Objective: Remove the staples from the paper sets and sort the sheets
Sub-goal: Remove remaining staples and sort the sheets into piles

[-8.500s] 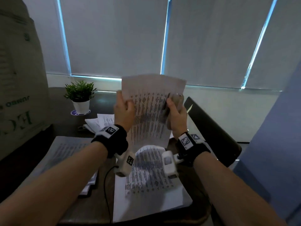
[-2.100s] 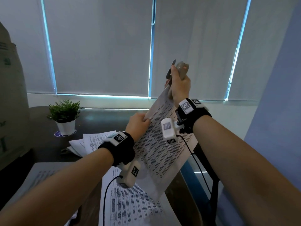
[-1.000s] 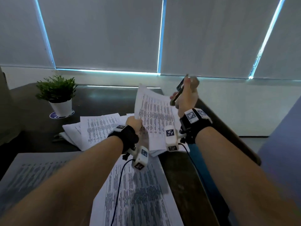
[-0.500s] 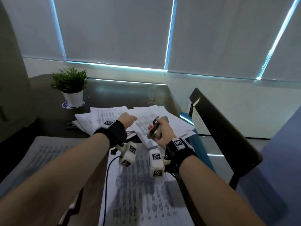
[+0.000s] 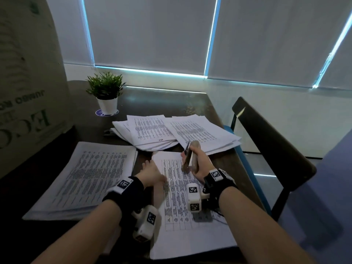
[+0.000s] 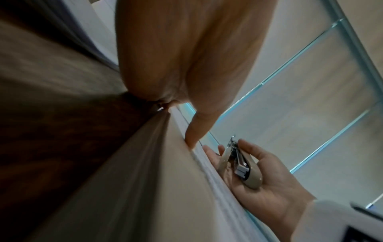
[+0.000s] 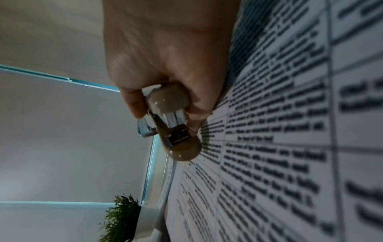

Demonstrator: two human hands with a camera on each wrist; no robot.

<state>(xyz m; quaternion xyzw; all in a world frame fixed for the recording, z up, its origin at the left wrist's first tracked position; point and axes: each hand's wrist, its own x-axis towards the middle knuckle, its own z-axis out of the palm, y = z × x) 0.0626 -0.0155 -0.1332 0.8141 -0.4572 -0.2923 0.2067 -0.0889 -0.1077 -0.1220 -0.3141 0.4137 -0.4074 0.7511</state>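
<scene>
A printed paper set (image 5: 190, 210) lies flat on the dark table (image 5: 171, 100) right in front of me. My left hand (image 5: 152, 174) rests on its left edge, with the thumb (image 6: 193, 131) straight on the top sheet and the fingers reaching down beside the edge. My right hand (image 5: 198, 164) hovers over the set's upper part and grips a beige stapler-shaped staple remover (image 5: 190, 156), metal tip pointing away. The right wrist view shows its fingers curled round the tool (image 7: 172, 117) just above the text (image 7: 290, 147). Loose sheets (image 5: 171, 130) lie fanned out behind.
A thick printed stack (image 5: 85, 178) lies at the left. A small potted plant (image 5: 105, 94) stands at the back left, beside a large cardboard box (image 5: 28, 73). A dark chair (image 5: 266, 149) stands past the table's right edge.
The sheet held up a second ago now lies on the far pile. Both hands have drawn back to the near paper set, the right still holding the tool.
</scene>
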